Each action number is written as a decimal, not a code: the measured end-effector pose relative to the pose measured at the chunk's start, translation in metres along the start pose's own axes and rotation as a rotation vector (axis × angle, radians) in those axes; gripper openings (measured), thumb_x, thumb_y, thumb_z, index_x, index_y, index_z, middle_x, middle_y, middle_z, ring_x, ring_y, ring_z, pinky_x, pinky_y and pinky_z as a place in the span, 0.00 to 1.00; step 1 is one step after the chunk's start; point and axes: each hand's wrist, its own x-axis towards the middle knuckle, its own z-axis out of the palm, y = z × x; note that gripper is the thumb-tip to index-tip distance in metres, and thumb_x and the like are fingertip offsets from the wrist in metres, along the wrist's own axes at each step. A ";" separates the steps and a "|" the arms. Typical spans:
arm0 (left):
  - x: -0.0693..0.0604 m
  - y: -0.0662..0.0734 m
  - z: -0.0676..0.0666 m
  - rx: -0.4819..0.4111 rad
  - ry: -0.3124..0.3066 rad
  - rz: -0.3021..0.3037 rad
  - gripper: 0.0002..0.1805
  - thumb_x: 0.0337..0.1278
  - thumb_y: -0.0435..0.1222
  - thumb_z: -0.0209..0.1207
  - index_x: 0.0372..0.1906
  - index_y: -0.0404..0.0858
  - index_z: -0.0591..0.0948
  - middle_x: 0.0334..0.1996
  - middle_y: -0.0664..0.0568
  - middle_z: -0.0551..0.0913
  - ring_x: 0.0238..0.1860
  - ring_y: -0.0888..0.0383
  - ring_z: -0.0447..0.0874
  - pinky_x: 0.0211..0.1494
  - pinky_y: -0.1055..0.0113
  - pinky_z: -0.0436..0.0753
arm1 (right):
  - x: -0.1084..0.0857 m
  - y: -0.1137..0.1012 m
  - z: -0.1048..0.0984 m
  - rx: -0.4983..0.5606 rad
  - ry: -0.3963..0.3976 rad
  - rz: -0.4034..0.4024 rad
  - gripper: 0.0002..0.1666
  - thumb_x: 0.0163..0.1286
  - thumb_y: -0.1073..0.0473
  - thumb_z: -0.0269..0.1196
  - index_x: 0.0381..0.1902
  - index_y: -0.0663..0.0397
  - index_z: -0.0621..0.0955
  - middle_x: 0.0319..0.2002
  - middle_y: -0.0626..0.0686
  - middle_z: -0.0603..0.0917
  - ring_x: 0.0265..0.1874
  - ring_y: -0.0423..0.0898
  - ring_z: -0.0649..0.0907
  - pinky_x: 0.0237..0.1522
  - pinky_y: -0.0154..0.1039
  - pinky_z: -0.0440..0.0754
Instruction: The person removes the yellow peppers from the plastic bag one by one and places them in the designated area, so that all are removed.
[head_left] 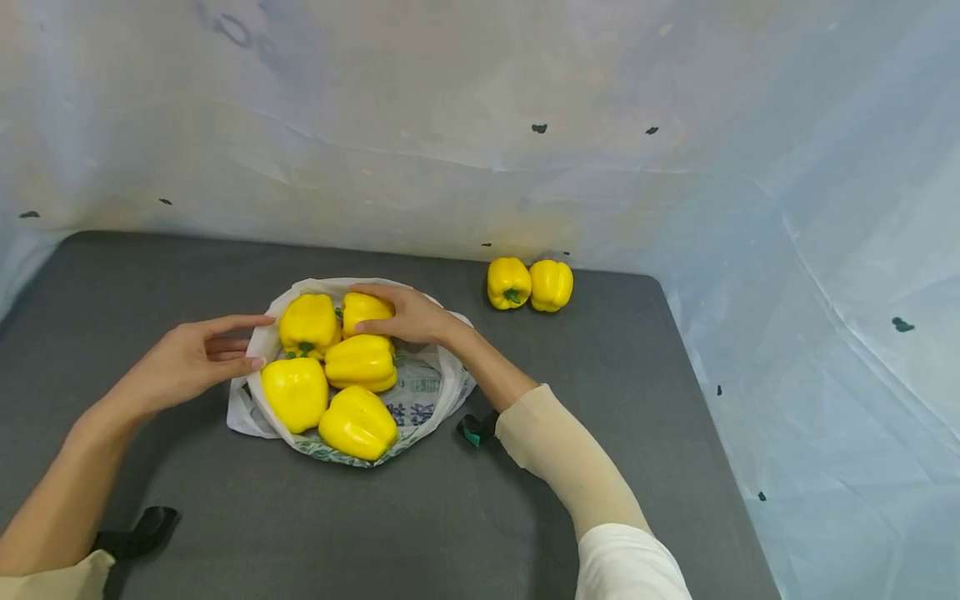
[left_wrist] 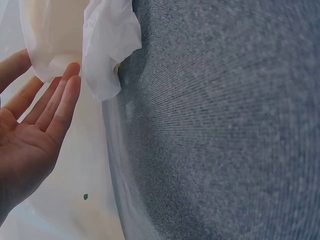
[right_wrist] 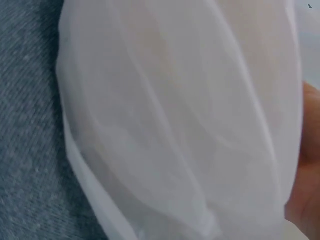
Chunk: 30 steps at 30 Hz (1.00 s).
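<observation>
A white plastic bag [head_left: 262,342] with printing lies with its mouth spread wide, several yellow bell peppers [head_left: 295,394] inside it. My right hand [head_left: 411,315] reaches in over the bag's right side and grips a yellow bell pepper [head_left: 366,312] at the back, thumb in front and fingers behind. On the left, my left hand [head_left: 187,358] touches the bag's rim with its thumb and forefinger extended. The left wrist view shows those fingers fairly straight against the white plastic. In the right wrist view the bag's side hides most of the right hand [right_wrist: 307,165].
Two more yellow bell peppers [head_left: 509,283] stand side by side at the table's back edge, right of the bag. The dark grey table [head_left: 420,533] is bordered by pale plastic sheeting [head_left: 450,100] behind and to the right. Dark straps hang from both forearms.
</observation>
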 end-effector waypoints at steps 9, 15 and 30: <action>0.000 0.000 0.001 0.002 -0.004 -0.006 0.40 0.60 0.54 0.65 0.73 0.42 0.67 0.66 0.29 0.69 0.58 0.33 0.78 0.48 0.52 0.85 | -0.002 0.003 0.002 -0.009 0.026 -0.014 0.41 0.69 0.41 0.64 0.76 0.40 0.65 0.68 0.46 0.73 0.57 0.38 0.74 0.60 0.34 0.72; -0.001 -0.001 0.001 0.001 -0.001 -0.004 0.40 0.60 0.53 0.65 0.73 0.42 0.67 0.65 0.29 0.69 0.58 0.33 0.78 0.48 0.53 0.85 | -0.006 0.001 -0.003 0.006 0.034 0.009 0.42 0.69 0.39 0.63 0.77 0.37 0.62 0.68 0.46 0.72 0.59 0.39 0.74 0.61 0.36 0.72; -0.001 0.001 0.001 0.026 0.009 0.006 0.39 0.61 0.53 0.64 0.73 0.41 0.68 0.67 0.28 0.67 0.58 0.32 0.77 0.49 0.48 0.84 | -0.015 -0.001 -0.027 0.090 0.078 -0.037 0.39 0.70 0.45 0.65 0.75 0.38 0.65 0.67 0.44 0.72 0.54 0.39 0.76 0.56 0.31 0.74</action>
